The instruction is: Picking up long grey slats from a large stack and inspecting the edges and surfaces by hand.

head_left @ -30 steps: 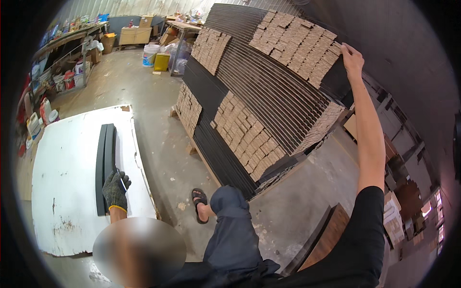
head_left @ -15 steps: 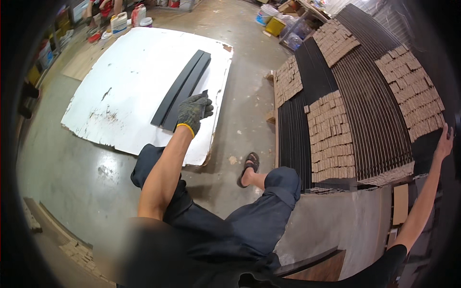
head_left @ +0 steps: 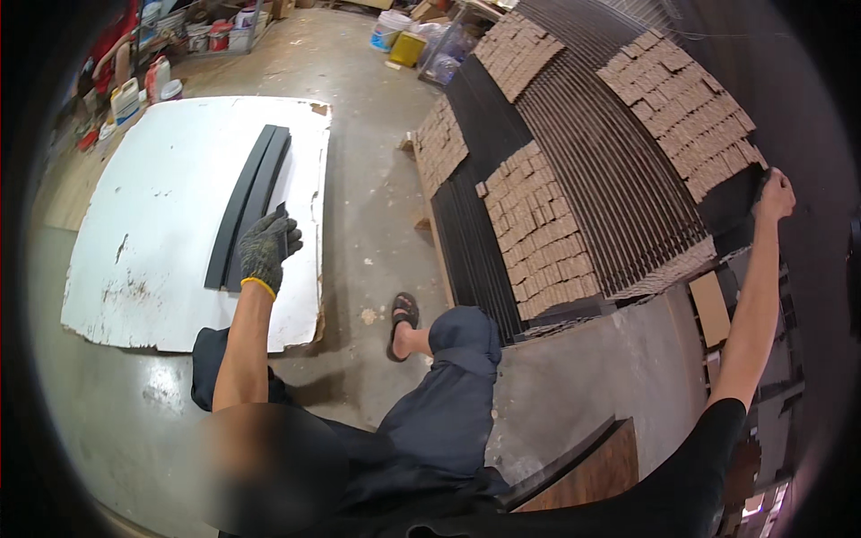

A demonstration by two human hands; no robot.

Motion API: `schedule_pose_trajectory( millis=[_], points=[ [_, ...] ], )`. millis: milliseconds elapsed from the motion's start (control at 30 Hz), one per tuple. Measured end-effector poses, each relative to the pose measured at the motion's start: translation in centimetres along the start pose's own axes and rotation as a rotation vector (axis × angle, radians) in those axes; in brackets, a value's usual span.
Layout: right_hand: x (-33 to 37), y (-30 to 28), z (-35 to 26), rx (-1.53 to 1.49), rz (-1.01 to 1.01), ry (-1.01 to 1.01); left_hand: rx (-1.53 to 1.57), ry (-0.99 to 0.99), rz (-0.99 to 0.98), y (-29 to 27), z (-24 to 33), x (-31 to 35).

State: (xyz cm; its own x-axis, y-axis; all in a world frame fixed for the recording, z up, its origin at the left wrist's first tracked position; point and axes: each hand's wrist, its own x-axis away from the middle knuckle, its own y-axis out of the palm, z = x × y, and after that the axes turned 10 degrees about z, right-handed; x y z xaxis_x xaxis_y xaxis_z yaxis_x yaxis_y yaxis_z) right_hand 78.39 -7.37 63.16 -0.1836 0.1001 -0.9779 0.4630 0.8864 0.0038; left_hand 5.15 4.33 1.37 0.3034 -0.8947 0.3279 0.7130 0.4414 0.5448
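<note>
**Inspector A:** Near ground first. The wearer sits or crouches on a concrete floor (head_left: 377, 179), dark trousers, a sandalled foot (head_left: 404, 316) forward. Report the hands.

**Inspector B:** The left hand (head_left: 267, 249), in a dark knit glove with a yellow cuff, rests on the near end of the black strips (head_left: 251, 202). The fingers curl over the strip end; I judge it a closed hold on the strips, though the palm side is hidden.

**Inspector A:** Position and lie of the strips?

**Inspector B:** Two or three long, narrow pieces laid side by side on a white board (head_left: 152, 206) flat on the floor, to the left. Their long axis runs from the gloved hand away toward the far side, leaning slightly right. So the work extends straight beyond the grip, and the left hand is the nearer by a wide margin.

**Inspector A:** The right hand?

**Inspector B:** The right hand (head_left: 773, 195), bare, is stretched out far right, touching the edge of a tall stack of black panels (head_left: 619, 179) interleaved with brown cardboard blocks (head_left: 538, 224). Whether it grips or merely braces, I cannot tell.

**Inspector A:** Far ground?

**Inspector B:** Buckets (head_left: 391, 27) and clutter along the back.
</note>
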Motion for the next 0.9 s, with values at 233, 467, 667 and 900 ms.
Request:
schedule_pose_trajectory(
  millis=[233, 467, 667, 900],
  points=[
    [4.2, -1.8, -5.5, -0.454, -0.280, 0.456, -0.033, -0.044, 0.045, -0.5, -1.3, -0.7],
    [4.1, -3.3, -6.4, -0.751, -0.057, 0.752, -0.053, -0.037, 0.040, -0.5, -1.7, -1.5],
    [4.9, -3.0, -4.6, -1.111, -0.012, 1.097, -0.050, -0.021, 0.029, -0.4, -1.2, -0.9],
    [1.8, -0.3, 1.9, -1.348, -0.280, 1.198, -0.099, -0.051, -0.007, 1.2, -2.9, -0.9]
  ],
)
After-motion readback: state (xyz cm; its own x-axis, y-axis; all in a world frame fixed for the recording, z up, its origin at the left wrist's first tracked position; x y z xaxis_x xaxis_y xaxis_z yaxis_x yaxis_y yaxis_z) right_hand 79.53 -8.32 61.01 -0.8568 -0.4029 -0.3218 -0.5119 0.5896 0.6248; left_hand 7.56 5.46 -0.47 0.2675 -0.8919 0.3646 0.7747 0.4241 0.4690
